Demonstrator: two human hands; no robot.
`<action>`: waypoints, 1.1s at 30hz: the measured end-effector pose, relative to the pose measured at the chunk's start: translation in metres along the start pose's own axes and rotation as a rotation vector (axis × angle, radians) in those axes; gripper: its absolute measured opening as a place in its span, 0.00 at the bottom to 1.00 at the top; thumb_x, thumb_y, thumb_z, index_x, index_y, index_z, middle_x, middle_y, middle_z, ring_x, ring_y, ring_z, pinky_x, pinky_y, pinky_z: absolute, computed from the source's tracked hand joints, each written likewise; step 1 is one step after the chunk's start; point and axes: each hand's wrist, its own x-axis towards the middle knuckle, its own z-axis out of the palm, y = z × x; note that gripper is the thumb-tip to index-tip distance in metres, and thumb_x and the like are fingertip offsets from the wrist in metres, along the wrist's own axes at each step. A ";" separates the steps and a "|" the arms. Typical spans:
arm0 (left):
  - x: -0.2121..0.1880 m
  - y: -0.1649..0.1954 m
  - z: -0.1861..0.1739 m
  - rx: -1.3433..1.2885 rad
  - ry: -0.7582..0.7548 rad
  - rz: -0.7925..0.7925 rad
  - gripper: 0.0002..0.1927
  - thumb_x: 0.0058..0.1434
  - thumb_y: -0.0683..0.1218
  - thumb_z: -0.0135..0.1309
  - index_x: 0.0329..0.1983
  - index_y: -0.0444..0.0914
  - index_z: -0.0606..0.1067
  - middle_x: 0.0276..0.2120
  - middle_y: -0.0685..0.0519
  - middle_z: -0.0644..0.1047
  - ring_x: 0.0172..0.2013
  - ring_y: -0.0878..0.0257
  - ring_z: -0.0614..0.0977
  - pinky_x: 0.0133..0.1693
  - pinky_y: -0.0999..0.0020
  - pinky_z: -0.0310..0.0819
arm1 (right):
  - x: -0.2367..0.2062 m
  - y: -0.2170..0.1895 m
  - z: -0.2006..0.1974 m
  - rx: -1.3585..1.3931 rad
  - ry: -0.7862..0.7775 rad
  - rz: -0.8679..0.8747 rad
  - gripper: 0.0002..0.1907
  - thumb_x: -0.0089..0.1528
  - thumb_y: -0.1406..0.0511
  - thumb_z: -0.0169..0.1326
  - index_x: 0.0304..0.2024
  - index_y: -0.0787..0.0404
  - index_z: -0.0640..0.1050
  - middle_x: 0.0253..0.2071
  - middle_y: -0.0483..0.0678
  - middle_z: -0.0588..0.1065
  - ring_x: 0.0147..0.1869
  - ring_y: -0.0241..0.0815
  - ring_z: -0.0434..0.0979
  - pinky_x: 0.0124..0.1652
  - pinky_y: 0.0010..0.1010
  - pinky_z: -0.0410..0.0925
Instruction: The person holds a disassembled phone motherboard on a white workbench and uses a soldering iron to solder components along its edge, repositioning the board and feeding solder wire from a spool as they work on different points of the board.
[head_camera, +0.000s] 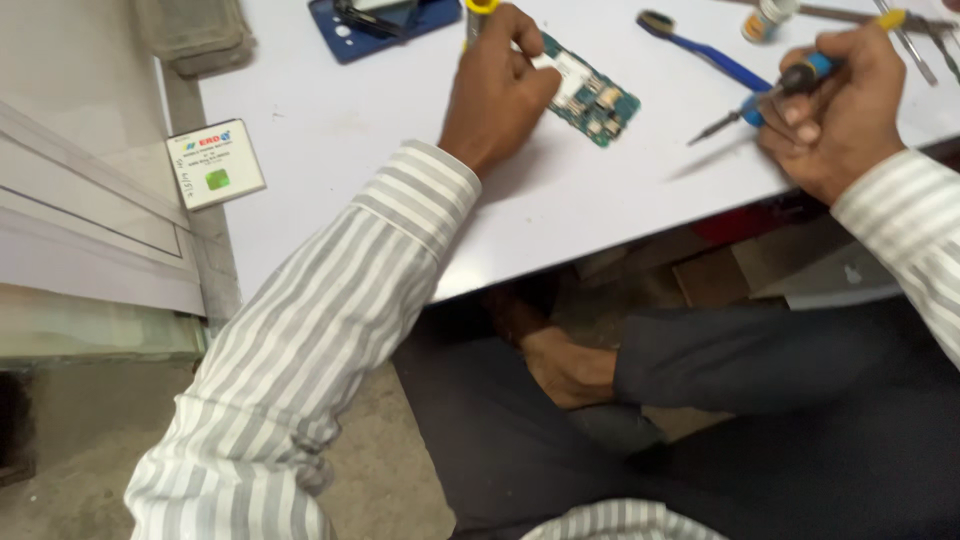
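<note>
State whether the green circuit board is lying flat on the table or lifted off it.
Flat: the circuit board rests on the white table, with the left hand pressing its edge.

A flat, square phone battery (215, 163) lies at the left edge of the tabletop (330, 130), its white label carrying red and blue print and a small green patch. A small white bottle (768, 18) with a printed label stands at the far right edge, mostly cut off.

Bare surface (330, 130) open at 9 o'clock of circuit board (590, 95); blue brush (705, 50) and soldering iron (770, 95) crowd 3 o'clock; blue tray (350, 35) blocks 11 o'clock.
</note>
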 end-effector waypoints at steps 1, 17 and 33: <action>-0.001 0.002 0.001 -0.005 -0.011 0.000 0.12 0.56 0.40 0.54 0.40 0.38 0.65 0.20 0.57 0.68 0.21 0.68 0.67 0.27 0.66 0.59 | -0.003 -0.001 0.001 0.004 0.017 0.005 0.21 0.72 0.55 0.40 0.26 0.55 0.68 0.17 0.40 0.62 0.19 0.30 0.53 0.23 0.25 0.48; 0.001 -0.003 0.000 0.082 -0.005 -0.089 0.11 0.54 0.42 0.54 0.38 0.39 0.65 0.19 0.58 0.68 0.21 0.68 0.67 0.28 0.66 0.61 | -0.001 -0.004 0.019 0.074 0.107 -0.043 0.21 0.70 0.55 0.42 0.24 0.56 0.67 0.16 0.42 0.63 0.19 0.32 0.53 0.21 0.25 0.47; -0.005 -0.019 -0.002 -0.088 0.008 -0.174 0.11 0.55 0.39 0.53 0.39 0.37 0.66 0.18 0.58 0.67 0.20 0.70 0.67 0.26 0.69 0.60 | 0.032 0.004 -0.017 -0.099 0.128 0.186 0.19 0.70 0.55 0.41 0.32 0.60 0.72 0.18 0.42 0.61 0.18 0.31 0.51 0.18 0.24 0.48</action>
